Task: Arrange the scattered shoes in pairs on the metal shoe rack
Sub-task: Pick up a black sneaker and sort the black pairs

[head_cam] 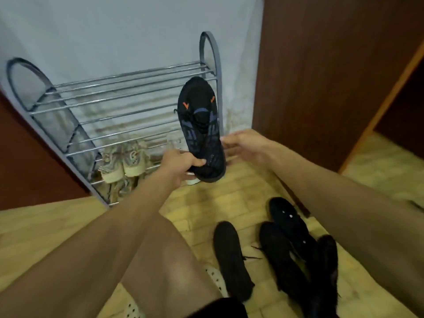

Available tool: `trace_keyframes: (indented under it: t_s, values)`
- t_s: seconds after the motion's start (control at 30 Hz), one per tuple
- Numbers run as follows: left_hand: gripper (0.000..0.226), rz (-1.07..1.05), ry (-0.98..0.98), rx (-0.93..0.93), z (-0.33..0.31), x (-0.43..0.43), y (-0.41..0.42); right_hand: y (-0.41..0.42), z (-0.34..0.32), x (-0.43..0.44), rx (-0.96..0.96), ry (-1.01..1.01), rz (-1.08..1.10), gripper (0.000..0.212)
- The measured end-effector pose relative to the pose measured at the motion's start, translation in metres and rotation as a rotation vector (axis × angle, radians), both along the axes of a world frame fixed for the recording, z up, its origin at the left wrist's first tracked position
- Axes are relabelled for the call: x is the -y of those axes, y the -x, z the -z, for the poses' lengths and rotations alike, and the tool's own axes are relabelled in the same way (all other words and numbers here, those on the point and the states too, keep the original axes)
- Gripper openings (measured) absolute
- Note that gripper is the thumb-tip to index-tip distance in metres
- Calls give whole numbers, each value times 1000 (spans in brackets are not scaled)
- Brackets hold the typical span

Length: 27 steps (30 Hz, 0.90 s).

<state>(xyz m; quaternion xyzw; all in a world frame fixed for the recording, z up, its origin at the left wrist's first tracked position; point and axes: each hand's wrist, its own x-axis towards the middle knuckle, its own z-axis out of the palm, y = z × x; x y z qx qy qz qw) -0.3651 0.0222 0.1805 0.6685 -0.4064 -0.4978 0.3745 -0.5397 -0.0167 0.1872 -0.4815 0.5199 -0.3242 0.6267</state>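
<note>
A black sneaker with orange marks and grey stripes [202,125] is held up in front of the right end of the metal shoe rack [119,99]. My left hand [181,162] grips its near end from the left. My right hand [243,145] hovers open just to its right, fingers beside the shoe's edge. A beige patterned pair [125,160] sits on the rack's bottom shelf at the left. Several black shoes [282,249] lie scattered on the floor near my legs.
The rack leans against a pale wall. A brown wooden cabinet [321,76] stands right of it, a dark red panel [27,157] to the left. A white shoe toe [191,180] shows under the held sneaker. The floor is yellowish tile.
</note>
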Motion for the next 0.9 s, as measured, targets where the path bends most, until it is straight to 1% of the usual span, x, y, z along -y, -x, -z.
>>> trace_keyframes:
  t_s: [0.1, 0.17, 0.27, 0.33, 0.43, 0.5, 0.53, 0.63, 0.7, 0.8, 0.9]
  values:
    - [28, 22, -67, -74, 37, -5, 36, 46, 37, -8, 27, -121, 132, 32]
    - [29, 46, -125, -113, 60, -9, 58, 73, 58, -19, -26, -174, 166, 38]
    - [36, 84, -272, -178, 98, -15, 88, 110, 81, -43, -164, -207, 179, 39]
    - [41, 152, -362, -186, 125, -25, 106, 133, 95, -59, -222, -243, 206, 41]
    - [31, 223, -455, -157, 160, -58, 122, 162, 116, -82, -294, -284, 290, 39]
    - [33, 257, -515, -140, 174, -81, 124, 177, 134, -97, -392, -309, 318, 37]
    - [35, 266, -534, -159, 176, -90, 125, 183, 142, -105, -478, -318, 293, 37]
    - [38, 350, -581, -269, 173, -103, 132, 200, 156, -128, -763, -322, 93, 38]
    - [39, 405, -579, -272, 172, -106, 135, 212, 162, -145, -901, -311, -2, 36]
    - [38, 456, -530, -156, 175, -110, 134, 224, 178, -168, -1038, -298, -67, 37]
    - [39, 492, -493, -43, 177, -116, 132, 230, 201, -197, -1127, -350, -168, 41]
